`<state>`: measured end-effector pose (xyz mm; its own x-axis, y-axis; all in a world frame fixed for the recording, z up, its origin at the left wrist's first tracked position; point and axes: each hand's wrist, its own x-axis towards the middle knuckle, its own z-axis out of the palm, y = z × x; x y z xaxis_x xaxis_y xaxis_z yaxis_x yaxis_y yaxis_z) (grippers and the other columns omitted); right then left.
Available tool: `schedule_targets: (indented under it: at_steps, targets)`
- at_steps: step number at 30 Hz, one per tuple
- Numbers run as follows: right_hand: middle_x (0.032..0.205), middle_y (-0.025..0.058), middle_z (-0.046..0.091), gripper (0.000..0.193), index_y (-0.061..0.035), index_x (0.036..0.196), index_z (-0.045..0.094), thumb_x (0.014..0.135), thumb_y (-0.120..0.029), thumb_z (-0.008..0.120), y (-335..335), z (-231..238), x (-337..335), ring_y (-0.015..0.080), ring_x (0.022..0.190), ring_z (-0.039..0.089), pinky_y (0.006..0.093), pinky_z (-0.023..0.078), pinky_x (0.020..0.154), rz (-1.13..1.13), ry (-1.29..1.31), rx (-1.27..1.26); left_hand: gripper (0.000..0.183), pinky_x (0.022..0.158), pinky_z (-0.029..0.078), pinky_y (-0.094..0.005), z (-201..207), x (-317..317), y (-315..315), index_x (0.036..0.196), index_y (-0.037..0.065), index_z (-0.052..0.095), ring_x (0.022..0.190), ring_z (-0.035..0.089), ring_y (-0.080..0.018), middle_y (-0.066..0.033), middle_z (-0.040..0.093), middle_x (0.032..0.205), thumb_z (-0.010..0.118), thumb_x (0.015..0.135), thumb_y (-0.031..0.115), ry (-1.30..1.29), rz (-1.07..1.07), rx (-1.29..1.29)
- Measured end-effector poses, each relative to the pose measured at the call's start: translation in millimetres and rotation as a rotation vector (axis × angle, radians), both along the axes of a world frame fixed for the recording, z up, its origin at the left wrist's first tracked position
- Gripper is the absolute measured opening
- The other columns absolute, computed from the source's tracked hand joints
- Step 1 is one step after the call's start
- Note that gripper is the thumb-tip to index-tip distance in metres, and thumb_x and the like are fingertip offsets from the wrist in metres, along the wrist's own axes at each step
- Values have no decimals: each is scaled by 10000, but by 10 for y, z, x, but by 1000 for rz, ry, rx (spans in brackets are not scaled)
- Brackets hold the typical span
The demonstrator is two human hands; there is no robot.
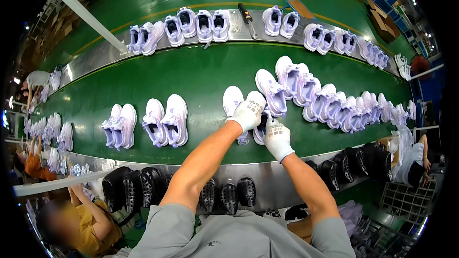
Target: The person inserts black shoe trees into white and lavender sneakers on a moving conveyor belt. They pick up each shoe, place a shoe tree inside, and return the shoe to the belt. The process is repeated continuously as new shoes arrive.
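Observation:
White knit-type gloves cover both my hands. My left hand (pixel 249 112) lies over a white and lavender sneaker, its fingers bent round the upper and partly hidden. My right hand (pixel 277 138) pinches the same sneaker (pixel 258 134) beside its dark opening; the glove hides the exact spot. Just left of my left hand stands the matching sneaker (pixel 232 97), toe pointing away from me. Beyond my right hand another sneaker (pixel 270 91) rests at an angle on the green belt (pixel 205 76).
Sneaker pairs (pixel 165 120) stand on the belt to the left, and a long row (pixel 330 105) runs right. More sneakers (pixel 203 25) line the far metal ledge, beside a black-handled tool (pixel 246 19). Black shoe lasts (pixel 228 197) edge the near side. A yellow-shirted person (pixel 95 224) sits at lower left.

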<state>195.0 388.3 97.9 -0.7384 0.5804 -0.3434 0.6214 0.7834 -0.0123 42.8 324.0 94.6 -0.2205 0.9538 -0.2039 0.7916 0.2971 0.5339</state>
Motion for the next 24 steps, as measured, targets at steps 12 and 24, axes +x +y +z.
schedule_targets:
  at_steps: [12, 24]
  targets:
    - [991, 190, 686, 306, -36, 1032, 668, 811, -224, 764, -441, 221, 523, 384, 898, 672, 446, 546, 795, 52, 632, -209, 571, 911, 499, -418, 13, -143, -484, 1362, 57, 520, 1030, 648, -303, -155, 677, 1099, 701, 837, 188, 210, 59, 321]
    - [1096, 171, 670, 300, -40, 1105, 653, 836, -151, 721, -1068, 878, 3348, 370, 1009, 652, 426, 519, 890, -766, 418, 256, 305, 914, 509, -421, 417, 339, -2233, 1147, 9, 673, 1001, 655, -359, -182, 693, 1076, 667, 847, 63, -203, 431, 378]
